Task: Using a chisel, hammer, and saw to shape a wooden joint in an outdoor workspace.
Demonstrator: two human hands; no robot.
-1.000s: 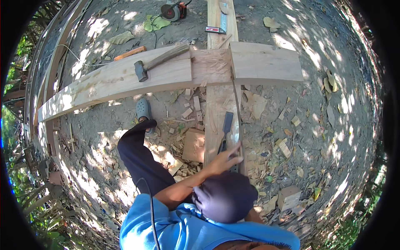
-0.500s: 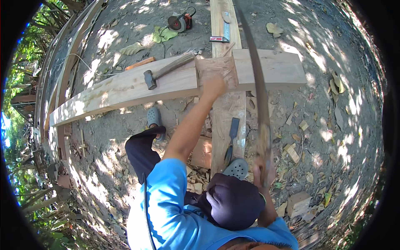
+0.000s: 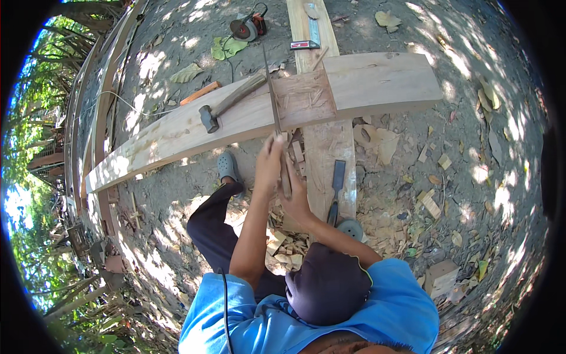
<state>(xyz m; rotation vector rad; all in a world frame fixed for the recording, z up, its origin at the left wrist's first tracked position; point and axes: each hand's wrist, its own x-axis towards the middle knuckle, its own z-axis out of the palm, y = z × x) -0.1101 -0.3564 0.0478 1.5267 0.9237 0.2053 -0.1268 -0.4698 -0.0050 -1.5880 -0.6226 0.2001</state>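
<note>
Both hands grip a long, thin, dark-bladed tool (image 3: 272,97) with a brown wooden handle; whether it is a saw or a machete I cannot tell. My left hand (image 3: 269,157) is closed at the front, near the blade's base. My right hand (image 3: 294,193) closes round the handle behind it. Seen almost edge-on, the blade points away from me across a thick wooden beam (image 3: 383,82), along the left side of its wide notch (image 3: 303,97). Loose chips lie inside that notch. Left of the blade, a hammer (image 3: 209,118) rests on the beam.
Beneath the beam runs a plank (image 3: 327,141), carrying a chisel (image 3: 338,180) near my shoe and a try square (image 3: 312,35) at its far end. An angle grinder (image 3: 247,26) lies on the ground beyond. Wood chips (image 3: 283,245) and leaves (image 3: 387,22) litter the soil.
My left hand has left the notch and joined the right on the tool. My right hand has brought the tool from my right side to the notch's left edge.
</note>
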